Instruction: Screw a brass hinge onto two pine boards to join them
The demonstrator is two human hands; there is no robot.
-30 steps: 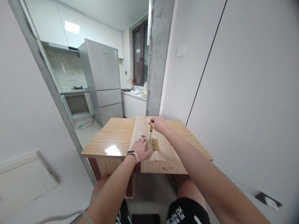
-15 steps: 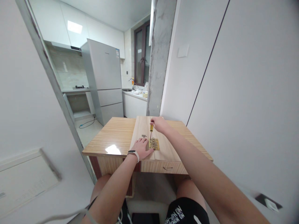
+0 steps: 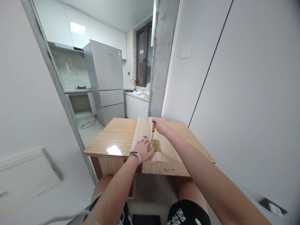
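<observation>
My right hand (image 3: 161, 126) is closed around the yellow handle of a screwdriver (image 3: 153, 128), held upright. Its shaft runs down to the left leaf of a brass hinge (image 3: 157, 145), which lies across the seam between two pale wooden boards (image 3: 140, 125). Flat on the left board rests my left hand (image 3: 143, 149), fingers stretched out, the fingertips and thumb close to the hinge's left and lower edges. Whether they touch the hinge I cannot tell. A small pile of screws (image 3: 145, 137) sits on the left board, just beyond my left fingers. The screwdriver's exact tip is too small to make out.
The boards lie on a wood-grain table (image 3: 105, 137) with a drawer (image 3: 169, 170) in front. A white wall (image 3: 234, 93) stands close on the right. Beyond the table are a grey refrigerator (image 3: 107, 68) and a sink counter (image 3: 136, 103).
The whole view has shifted slightly, placing things a little further right. My right hand still grips the screwdriver over the hinge, and my left hand stays flat on the board.
</observation>
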